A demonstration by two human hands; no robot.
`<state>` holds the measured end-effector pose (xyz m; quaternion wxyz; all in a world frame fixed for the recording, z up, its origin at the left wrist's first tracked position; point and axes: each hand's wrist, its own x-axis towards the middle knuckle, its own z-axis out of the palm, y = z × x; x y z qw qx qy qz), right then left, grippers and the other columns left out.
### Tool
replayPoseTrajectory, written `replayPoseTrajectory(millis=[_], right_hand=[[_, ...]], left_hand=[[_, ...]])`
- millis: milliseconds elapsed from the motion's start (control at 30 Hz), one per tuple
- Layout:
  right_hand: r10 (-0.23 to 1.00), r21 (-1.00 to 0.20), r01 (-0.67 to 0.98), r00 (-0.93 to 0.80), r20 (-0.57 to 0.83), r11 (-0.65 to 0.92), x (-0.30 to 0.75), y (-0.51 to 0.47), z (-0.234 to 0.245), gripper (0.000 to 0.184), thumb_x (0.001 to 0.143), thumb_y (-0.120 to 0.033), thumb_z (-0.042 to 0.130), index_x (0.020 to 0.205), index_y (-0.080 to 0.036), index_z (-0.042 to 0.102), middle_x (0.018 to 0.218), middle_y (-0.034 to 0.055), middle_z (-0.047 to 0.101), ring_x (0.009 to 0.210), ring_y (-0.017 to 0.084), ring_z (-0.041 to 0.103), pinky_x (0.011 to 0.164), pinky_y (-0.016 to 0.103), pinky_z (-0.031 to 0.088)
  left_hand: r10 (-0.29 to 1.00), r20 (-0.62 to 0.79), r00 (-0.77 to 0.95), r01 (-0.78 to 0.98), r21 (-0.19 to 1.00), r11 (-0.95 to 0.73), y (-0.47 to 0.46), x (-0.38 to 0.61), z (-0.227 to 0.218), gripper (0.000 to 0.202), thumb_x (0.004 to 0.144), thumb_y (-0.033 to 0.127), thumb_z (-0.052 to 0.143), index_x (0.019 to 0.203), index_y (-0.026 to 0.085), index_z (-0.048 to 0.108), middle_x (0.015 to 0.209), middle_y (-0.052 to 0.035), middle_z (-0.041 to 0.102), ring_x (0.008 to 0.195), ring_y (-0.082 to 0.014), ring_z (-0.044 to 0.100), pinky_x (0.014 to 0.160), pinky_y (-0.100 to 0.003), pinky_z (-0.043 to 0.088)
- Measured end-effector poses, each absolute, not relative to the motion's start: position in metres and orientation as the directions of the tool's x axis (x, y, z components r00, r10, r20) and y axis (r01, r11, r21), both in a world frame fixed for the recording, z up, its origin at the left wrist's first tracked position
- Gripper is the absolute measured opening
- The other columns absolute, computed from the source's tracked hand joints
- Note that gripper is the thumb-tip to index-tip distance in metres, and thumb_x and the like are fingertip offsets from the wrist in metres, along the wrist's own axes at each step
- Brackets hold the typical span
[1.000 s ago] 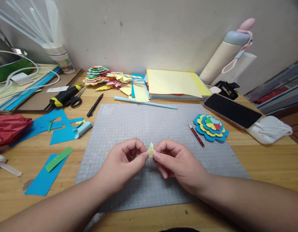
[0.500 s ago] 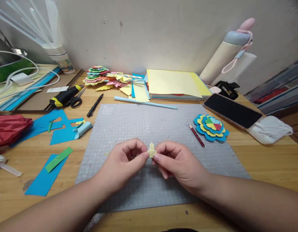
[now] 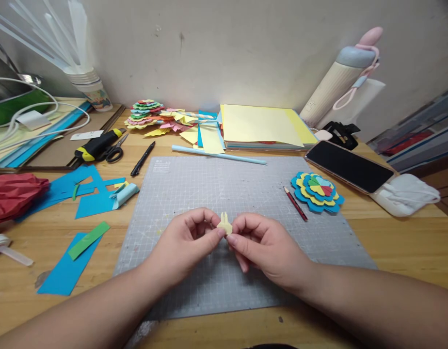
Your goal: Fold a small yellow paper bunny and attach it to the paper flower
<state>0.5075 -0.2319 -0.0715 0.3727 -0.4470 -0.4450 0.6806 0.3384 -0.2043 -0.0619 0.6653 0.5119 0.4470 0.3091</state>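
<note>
A small folded piece of pale yellow paper (image 3: 224, 225) is held above the grey cutting mat (image 3: 209, 189). Two narrow prongs stick up from its wider lower part. My left hand (image 3: 189, 245) pinches its left side between thumb and forefinger. From the other side, my right hand (image 3: 269, 247) grips the lower right edge with thumb and forefinger, its other fingers curled below. On the mat's right part lie a red pencil (image 3: 296, 204) and a layered paper flower (image 3: 317, 192) in blue, yellow, green and red.
Along the mat's far edge lies a rolled blue paper stick (image 3: 218, 154). Blue paper pieces (image 3: 69, 264), a black pen (image 3: 143, 159), scissors (image 3: 115, 151) and a yellow-black cutter (image 3: 98, 144) are at left. A phone (image 3: 349, 166) lies at right; a paper stack (image 3: 260, 125) stands behind.
The yellow paper has shifted slightly left and turned, so two prongs show where one pointed tip showed before. My right fingers have moved a little left with it.
</note>
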Motion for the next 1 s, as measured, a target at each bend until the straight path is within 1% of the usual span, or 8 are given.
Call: replayPoseTrajectory(millis=[100,233,400,567,700,833,933,1000], right_hand=[[0.916,-0.947,-0.095,-0.302,-0.265,-0.306,0.5074,-0.2324,-0.0722,0.027,0.079,-0.041,0.067,0.075,-0.018,0.052,0.054,-0.0084,0.049,0.042,0.005,0.045,0.044,0.019,0.034],[0.918,-0.956,-0.038,-0.292,-0.267,-0.29,0.5083,-0.2328,-0.074,0.019,0.083,-0.035,0.063,0.078,-0.019,0.053,0.053,-0.0086,0.049,0.043,0.006,0.046,0.045,0.02,0.036],[0.922,-0.964,-0.018,-0.298,-0.247,-0.264,0.5083,-0.2328,-0.0764,0.019,0.083,-0.034,0.063,0.084,-0.02,0.052,0.062,-0.0071,0.051,0.048,0.007,0.049,0.045,0.02,0.037],[0.951,-0.993,0.065,-0.286,-0.116,-0.101,0.5077,-0.2354,-0.0779,0.015,0.084,-0.032,0.063,0.085,-0.02,0.053,0.067,-0.0046,0.053,0.053,0.008,0.048,0.05,0.022,0.041],[0.962,-0.982,0.179,-0.272,0.015,0.066,0.5087,-0.2372,-0.0747,0.014,0.086,-0.029,0.058,0.078,-0.02,0.052,0.065,-0.0037,0.05,0.055,0.01,0.046,0.051,0.024,0.039],[0.952,-0.949,0.267,-0.293,0.088,0.17,0.5101,-0.235,-0.0722,0.016,0.089,-0.028,0.053,0.075,-0.02,0.052,0.066,-0.0024,0.05,0.058,0.011,0.046,0.053,0.025,0.039],[0.949,-0.939,0.305,-0.309,0.059,0.158,0.5114,-0.2313,-0.0727,0.018,0.091,-0.029,0.051,0.076,-0.02,0.054,0.067,-0.002,0.051,0.058,0.011,0.048,0.054,0.026,0.039],[0.954,-0.939,0.316,-0.297,0.038,0.135,0.5128,-0.2277,-0.0731,0.018,0.092,-0.029,0.051,0.077,-0.02,0.055,0.066,-0.002,0.052,0.056,0.011,0.048,0.053,0.025,0.039]], left_hand=[[0.862,-0.255,0.439,0.039,0.963,0.265,-0.2041,0.3378,-0.0653,0.016,0.075,0.03,0.068,0.078,0.018,0.058,0.061,0.0067,0.051,0.051,-0.0062,0.04,0.05,-0.02,0.033],[0.868,-0.224,0.443,0.037,0.972,0.232,-0.203,0.3373,-0.0665,0.019,0.077,0.031,0.067,0.07,0.017,0.057,0.066,0.0036,0.055,0.06,-0.008,0.046,0.057,-0.021,0.036],[0.87,-0.173,0.461,0.07,0.985,0.158,-0.2036,0.3354,-0.067,0.017,0.08,0.031,0.064,0.072,0.017,0.058,0.069,0.0024,0.054,0.062,-0.0096,0.046,0.058,-0.023,0.037],[0.86,-0.099,0.501,0.139,0.99,0.033,-0.2054,0.3328,-0.0666,0.016,0.083,0.027,0.057,0.07,0.017,0.057,0.067,0.002,0.053,0.063,-0.0113,0.047,0.06,-0.025,0.038],[0.875,-0.07,0.48,0.223,0.974,-0.044,-0.2076,0.332,-0.066,0.016,0.084,0.027,0.055,0.07,0.018,0.056,0.065,0.0028,0.053,0.058,-0.0102,0.046,0.057,-0.024,0.038],[0.885,-0.112,0.451,0.272,0.962,-0.017,-0.2091,0.3341,-0.065,0.017,0.082,0.028,0.057,0.069,0.018,0.055,0.06,0.0039,0.052,0.051,-0.009,0.045,0.05,-0.022,0.037],[0.897,-0.206,0.392,0.287,0.953,0.093,-0.2102,0.3373,-0.0649,0.018,0.081,0.031,0.058,0.069,0.018,0.056,0.056,0.0035,0.053,0.05,-0.0097,0.047,0.048,-0.022,0.038],[0.892,-0.255,0.373,0.293,0.945,0.148,-0.2098,0.3383,-0.0647,0.019,0.079,0.035,0.062,0.075,0.017,0.06,0.059,0.0017,0.057,0.052,-0.011,0.05,0.046,-0.022,0.04]])
